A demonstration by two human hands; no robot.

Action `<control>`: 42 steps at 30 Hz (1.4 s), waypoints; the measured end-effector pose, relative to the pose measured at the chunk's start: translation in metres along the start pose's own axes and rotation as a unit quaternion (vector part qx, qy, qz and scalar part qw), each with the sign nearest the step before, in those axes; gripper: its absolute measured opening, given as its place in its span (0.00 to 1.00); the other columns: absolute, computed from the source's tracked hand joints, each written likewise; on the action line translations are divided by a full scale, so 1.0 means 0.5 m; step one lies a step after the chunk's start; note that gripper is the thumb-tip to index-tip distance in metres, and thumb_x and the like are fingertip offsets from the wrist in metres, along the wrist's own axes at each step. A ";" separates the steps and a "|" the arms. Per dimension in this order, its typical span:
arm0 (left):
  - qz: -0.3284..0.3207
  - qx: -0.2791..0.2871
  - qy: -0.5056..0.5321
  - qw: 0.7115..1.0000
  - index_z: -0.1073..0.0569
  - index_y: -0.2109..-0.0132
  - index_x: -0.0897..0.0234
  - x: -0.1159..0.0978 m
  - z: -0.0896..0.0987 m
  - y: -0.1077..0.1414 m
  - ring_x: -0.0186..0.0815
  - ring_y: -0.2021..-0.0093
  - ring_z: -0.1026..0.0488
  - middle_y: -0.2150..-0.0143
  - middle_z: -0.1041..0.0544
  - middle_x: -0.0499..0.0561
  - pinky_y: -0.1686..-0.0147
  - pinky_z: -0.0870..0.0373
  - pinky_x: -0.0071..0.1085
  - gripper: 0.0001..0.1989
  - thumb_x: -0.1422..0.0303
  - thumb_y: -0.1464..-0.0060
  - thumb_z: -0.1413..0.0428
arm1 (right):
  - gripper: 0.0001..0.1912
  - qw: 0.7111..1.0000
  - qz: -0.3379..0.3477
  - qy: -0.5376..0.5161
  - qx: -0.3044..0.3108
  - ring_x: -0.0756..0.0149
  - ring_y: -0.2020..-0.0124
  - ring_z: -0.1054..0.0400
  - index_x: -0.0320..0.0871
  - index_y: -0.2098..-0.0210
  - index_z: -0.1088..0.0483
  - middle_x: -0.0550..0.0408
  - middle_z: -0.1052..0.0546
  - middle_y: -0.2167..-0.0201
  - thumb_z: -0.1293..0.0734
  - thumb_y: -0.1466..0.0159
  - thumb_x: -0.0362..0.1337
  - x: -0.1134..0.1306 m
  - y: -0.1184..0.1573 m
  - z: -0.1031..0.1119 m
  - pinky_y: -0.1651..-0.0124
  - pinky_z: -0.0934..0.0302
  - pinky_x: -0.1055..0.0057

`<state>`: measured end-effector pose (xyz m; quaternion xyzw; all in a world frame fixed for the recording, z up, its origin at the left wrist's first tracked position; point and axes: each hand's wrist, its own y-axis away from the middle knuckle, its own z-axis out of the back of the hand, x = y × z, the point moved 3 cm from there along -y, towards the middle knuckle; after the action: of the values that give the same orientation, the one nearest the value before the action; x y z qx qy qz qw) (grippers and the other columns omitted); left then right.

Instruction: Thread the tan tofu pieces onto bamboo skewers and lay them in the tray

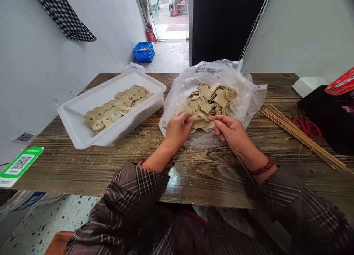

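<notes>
My right hand pinches a thin wooden skewer, whose tip points toward the pile and whose shaft runs back under my wrist. My left hand is closed at the near left edge of a heap of flat, pale tan food slices; its fingers are on a slice there. The heap lies in an opened clear plastic bag. To the left, a white plastic tub holds several rows of the same slices threaded on skewers.
A bundle of bare skewers lies on the wooden table at the right, beside red-handled scissors and a black bag. A blue crate stands on the floor near the doorway.
</notes>
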<state>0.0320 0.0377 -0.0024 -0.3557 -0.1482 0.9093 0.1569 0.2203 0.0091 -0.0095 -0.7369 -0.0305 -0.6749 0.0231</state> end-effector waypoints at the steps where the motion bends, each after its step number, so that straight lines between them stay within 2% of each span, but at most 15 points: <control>1: 0.012 -0.004 0.015 1.000 0.23 0.63 0.63 -0.001 0.005 -0.001 0.35 0.65 0.31 0.71 0.28 0.48 0.60 0.33 0.32 0.05 0.73 0.48 0.42 | 0.18 1.000 0.002 0.004 0.001 0.78 0.85 0.48 0.39 0.58 0.26 0.65 0.34 0.83 0.31 0.41 0.47 0.001 0.001 -0.001 0.84 0.56 0.77; 3: 0.036 -0.006 0.058 0.998 0.25 0.69 0.64 -0.004 0.014 -0.002 0.33 0.67 0.32 0.72 0.29 0.47 0.64 0.34 0.30 0.01 0.73 0.50 0.41 | 0.18 1.000 0.006 0.013 0.004 0.77 0.85 0.48 0.39 0.58 0.26 0.65 0.34 0.82 0.32 0.40 0.47 0.003 0.004 -0.003 0.84 0.55 0.77; 5: 0.057 0.000 0.118 0.991 0.26 0.70 0.65 -0.006 0.020 -0.003 0.31 0.70 0.34 0.73 0.30 0.47 0.67 0.36 0.28 0.03 0.71 0.50 0.41 | 0.18 1.000 0.008 0.024 0.008 0.77 0.85 0.47 0.39 0.57 0.27 0.65 0.35 0.83 0.32 0.39 0.47 0.005 0.008 -0.006 0.83 0.55 0.77; 9: 0.093 0.026 0.245 0.965 0.28 0.69 0.65 0.000 0.022 -0.004 0.29 0.74 0.36 0.75 0.32 0.45 0.73 0.40 0.26 0.06 0.67 0.48 0.42 | 0.18 0.999 0.012 0.043 0.012 0.76 0.85 0.47 0.40 0.55 0.27 0.65 0.35 0.83 0.33 0.38 0.47 0.008 0.019 -0.015 0.82 0.54 0.76; 11: 0.100 0.040 0.276 0.955 0.27 0.66 0.65 0.007 0.018 -0.004 0.29 0.75 0.36 0.76 0.32 0.45 0.73 0.39 0.27 0.07 0.65 0.47 0.43 | 0.19 0.998 0.013 0.057 0.014 0.76 0.85 0.47 0.40 0.54 0.27 0.65 0.35 0.83 0.34 0.38 0.47 0.009 0.023 -0.020 0.83 0.54 0.76; 14: 0.084 0.051 0.215 0.972 0.24 0.61 0.65 0.015 0.017 -0.003 0.32 0.73 0.32 0.74 0.28 0.46 0.70 0.36 0.29 0.09 0.65 0.45 0.44 | 0.19 0.997 0.020 0.079 0.015 0.76 0.86 0.47 0.40 0.55 0.27 0.64 0.35 0.83 0.34 0.38 0.47 0.011 0.028 -0.024 0.83 0.54 0.76; 16: 0.051 0.054 0.113 0.991 0.22 0.59 0.63 0.015 0.019 -0.002 0.34 0.67 0.28 0.67 0.23 0.50 0.65 0.33 0.31 0.09 0.66 0.44 0.45 | 0.18 0.995 0.025 0.091 0.014 0.76 0.86 0.46 0.40 0.56 0.27 0.64 0.35 0.84 0.34 0.37 0.47 0.014 0.029 -0.025 0.83 0.54 0.75; 18: 0.026 0.057 -0.001 0.998 0.22 0.58 0.61 0.012 0.023 0.000 0.38 0.61 0.26 0.59 0.21 0.53 0.60 0.33 0.33 0.08 0.67 0.43 0.45 | 0.18 0.994 0.023 0.102 0.012 0.76 0.86 0.46 0.40 0.56 0.27 0.64 0.34 0.83 0.34 0.37 0.47 0.014 0.031 -0.026 0.82 0.54 0.75; 22: 0.027 0.078 -0.169 0.982 0.25 0.60 0.62 0.008 0.028 0.003 0.41 0.61 0.25 0.59 0.21 0.55 0.63 0.34 0.34 0.07 0.65 0.41 0.46 | 0.18 0.994 0.017 0.102 0.016 0.76 0.86 0.45 0.41 0.56 0.26 0.64 0.34 0.83 0.34 0.37 0.48 0.008 0.033 -0.024 0.83 0.53 0.76; 26: 0.000 0.077 -0.251 0.965 0.27 0.60 0.62 -0.006 0.032 0.005 0.42 0.60 0.25 0.60 0.22 0.56 0.61 0.35 0.35 0.07 0.65 0.39 0.47 | 0.18 0.994 0.014 0.104 0.026 0.76 0.85 0.45 0.41 0.55 0.27 0.64 0.34 0.82 0.34 0.36 0.48 0.000 0.036 -0.024 0.83 0.53 0.75; 30: -0.031 0.080 -0.267 0.960 0.28 0.58 0.63 -0.021 0.039 0.005 0.45 0.57 0.26 0.58 0.23 0.59 0.59 0.36 0.38 0.08 0.67 0.38 0.50 | 0.18 0.993 0.014 0.109 0.032 0.75 0.85 0.46 0.42 0.54 0.26 0.63 0.33 0.82 0.35 0.36 0.48 -0.006 0.036 -0.024 0.83 0.53 0.75; 33: -0.031 0.086 -0.263 0.960 0.28 0.57 0.64 -0.022 0.041 0.003 0.45 0.58 0.26 0.58 0.24 0.59 0.60 0.36 0.38 0.08 0.69 0.38 0.51 | 0.18 0.993 0.016 0.110 0.035 0.76 0.86 0.46 0.42 0.54 0.26 0.64 0.34 0.82 0.35 0.35 0.47 -0.010 0.036 -0.024 0.83 0.53 0.75; 38: 0.012 0.082 -0.157 0.984 0.30 0.61 0.62 -0.002 0.035 -0.002 0.40 0.63 0.28 0.63 0.25 0.53 0.64 0.36 0.35 0.03 0.70 0.42 0.47 | 0.18 0.993 0.003 0.108 0.036 0.76 0.86 0.46 0.42 0.55 0.26 0.64 0.34 0.82 0.34 0.36 0.48 -0.011 0.035 -0.028 0.84 0.54 0.75; 42: 0.032 0.075 -0.082 0.993 0.32 0.65 0.62 0.014 0.032 -0.004 0.36 0.69 0.31 0.69 0.27 0.49 0.68 0.37 0.33 0.05 0.74 0.49 0.44 | 0.19 0.994 -0.007 0.100 0.034 0.76 0.87 0.47 0.41 0.55 0.26 0.64 0.34 0.83 0.34 0.37 0.50 -0.012 0.032 -0.032 0.84 0.54 0.75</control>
<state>0.0165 0.0399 0.0055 -0.2720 -0.0809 0.9484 0.1413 0.2053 -0.0082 -0.0138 -0.6641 -0.0561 -0.7441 0.0458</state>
